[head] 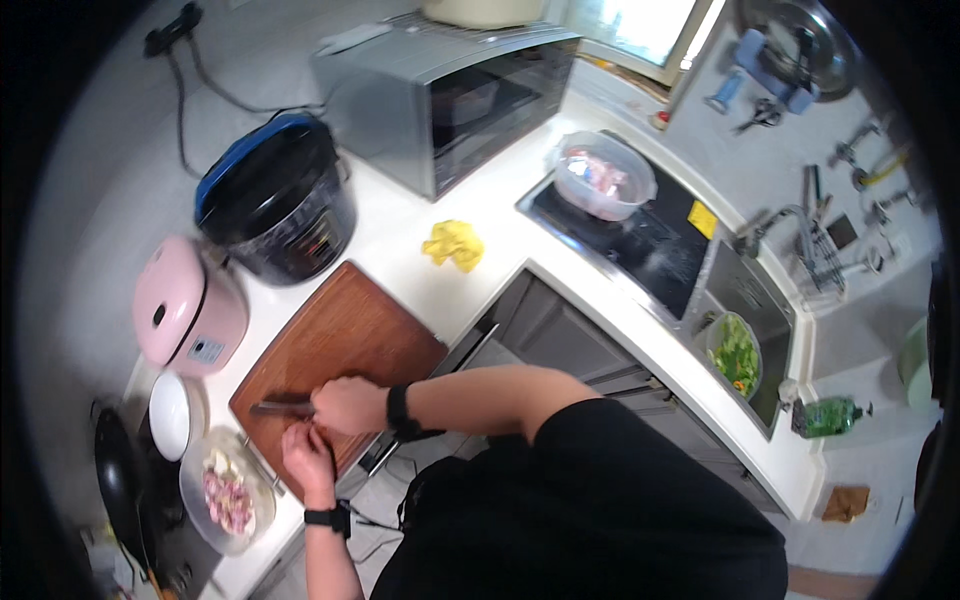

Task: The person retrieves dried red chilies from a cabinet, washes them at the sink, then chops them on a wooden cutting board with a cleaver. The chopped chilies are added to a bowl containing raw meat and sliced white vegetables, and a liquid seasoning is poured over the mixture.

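Note:
My right hand [349, 405] grips a kitchen knife [281, 408] over the brown wooden cutting board [352, 322]. The blade points to the left in the picture and looks blurred. Close below it, the bent fingers of my left hand [307, 454] rest at the board's near part. Whether a small piece of food lies under those fingers I cannot tell. A translucent plastic container [259, 517] with pink and pale chopped pieces [227, 495] stands beside the board. Behind that is a white bowl [170, 416].
A pink rice cooker [184, 307] and a black electric cooker [285, 217] stand beyond the board. A yellow cloth [455, 245] lies on the counter. A plastic tub [604, 180] sits on the black cooktop [637, 244]. Greens [735, 356] are in the sink [776, 352]. A wok [116, 480] stands far left.

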Demonstrator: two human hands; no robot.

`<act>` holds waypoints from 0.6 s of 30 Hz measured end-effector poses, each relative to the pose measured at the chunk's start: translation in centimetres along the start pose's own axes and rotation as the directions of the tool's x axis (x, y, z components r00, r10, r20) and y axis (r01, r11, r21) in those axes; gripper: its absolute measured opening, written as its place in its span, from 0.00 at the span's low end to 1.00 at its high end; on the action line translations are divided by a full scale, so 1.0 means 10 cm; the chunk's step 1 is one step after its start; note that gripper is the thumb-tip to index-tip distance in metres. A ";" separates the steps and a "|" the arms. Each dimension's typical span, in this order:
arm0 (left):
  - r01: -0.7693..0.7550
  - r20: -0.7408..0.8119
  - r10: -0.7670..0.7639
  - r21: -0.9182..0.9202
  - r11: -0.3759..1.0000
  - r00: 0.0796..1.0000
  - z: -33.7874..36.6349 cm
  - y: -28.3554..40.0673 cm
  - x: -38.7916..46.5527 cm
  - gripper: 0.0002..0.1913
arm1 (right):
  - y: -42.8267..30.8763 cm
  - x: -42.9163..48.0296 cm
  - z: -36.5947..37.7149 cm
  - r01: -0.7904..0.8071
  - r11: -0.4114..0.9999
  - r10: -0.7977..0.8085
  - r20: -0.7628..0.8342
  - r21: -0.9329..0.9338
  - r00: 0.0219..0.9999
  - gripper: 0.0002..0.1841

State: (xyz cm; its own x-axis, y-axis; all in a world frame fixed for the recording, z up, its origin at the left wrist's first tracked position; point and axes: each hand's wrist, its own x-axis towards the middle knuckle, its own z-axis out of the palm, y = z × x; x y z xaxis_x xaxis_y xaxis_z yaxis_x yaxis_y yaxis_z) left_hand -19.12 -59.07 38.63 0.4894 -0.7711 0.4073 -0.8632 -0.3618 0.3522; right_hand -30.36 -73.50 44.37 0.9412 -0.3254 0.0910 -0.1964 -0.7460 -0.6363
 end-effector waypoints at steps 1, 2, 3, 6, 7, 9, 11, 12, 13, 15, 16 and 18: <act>-0.031 -0.019 0.031 0.002 1.000 0.999 -0.01 -0.01 -0.01 0.04 | -0.03 -0.01 -0.03 0.024 0.999 -0.021 0.086 -0.033 0.996 0.13; -0.062 -0.074 0.059 -0.031 0.998 0.995 0.00 -0.01 -0.03 0.04 | -0.04 -0.02 -0.08 0.019 0.999 -0.016 0.089 -0.036 0.996 0.14; -0.037 -0.081 0.036 -0.016 0.999 0.996 0.01 -0.02 -0.04 0.04 | -0.05 -0.03 -0.13 0.023 0.999 -0.019 0.116 -0.034 0.993 0.15; -0.011 -0.059 0.010 -0.021 1.000 0.998 0.02 -0.04 -0.06 0.03 | -0.09 -0.01 -0.22 0.041 0.998 -0.034 0.132 -0.049 0.991 0.16; -0.033 -0.090 0.029 -0.041 0.999 0.996 0.03 -0.04 -0.05 0.03 | -0.10 0.00 -0.23 -0.062 0.998 0.060 0.082 0.025 0.995 0.17; -0.046 -0.129 0.039 -0.046 0.998 0.991 0.03 -0.02 -0.05 0.02 | -0.12 0.00 -0.22 -0.110 0.994 0.111 0.088 -0.021 0.990 0.14; -0.049 -0.131 0.042 -0.045 0.998 0.990 0.02 -0.01 -0.04 0.02 | -0.13 0.00 -0.19 -0.118 0.993 0.119 0.124 -0.018 0.985 0.14; -0.047 -0.132 0.040 -0.045 0.998 0.990 0.02 0.00 -0.04 0.02 | -0.13 -0.01 -0.18 -0.113 0.993 0.115 0.127 -0.020 0.985 0.14; -0.046 -0.132 0.039 -0.047 0.998 0.990 0.02 0.01 -0.04 0.02 | -0.12 -0.02 -0.17 -0.124 0.992 0.128 0.129 -0.038 0.983 0.15; -0.008 -0.109 0.000 -0.069 0.998 0.994 0.02 0.02 -0.04 0.03 | -0.10 -0.04 -0.16 -0.096 0.995 0.099 0.128 -0.027 0.987 0.15; -0.006 -0.110 -0.001 -0.068 0.998 0.994 0.02 0.02 -0.04 0.03 | -0.10 -0.04 -0.15 -0.094 0.995 0.098 0.125 -0.035 0.987 0.15; -0.013 -0.116 0.006 -0.057 0.998 0.993 0.03 0.01 -0.04 0.02 | -0.08 -0.04 -0.14 -0.062 0.997 0.068 0.132 -0.044 0.989 0.16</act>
State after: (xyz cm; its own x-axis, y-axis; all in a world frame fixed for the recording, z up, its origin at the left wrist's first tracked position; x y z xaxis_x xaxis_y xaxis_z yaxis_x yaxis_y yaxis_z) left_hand -19.44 -58.98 38.22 0.4953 -0.7076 0.5040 -0.8608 -0.3216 0.3943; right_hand -30.92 -73.54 45.91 0.9538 -0.2956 -0.0540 -0.2665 -0.7491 -0.6065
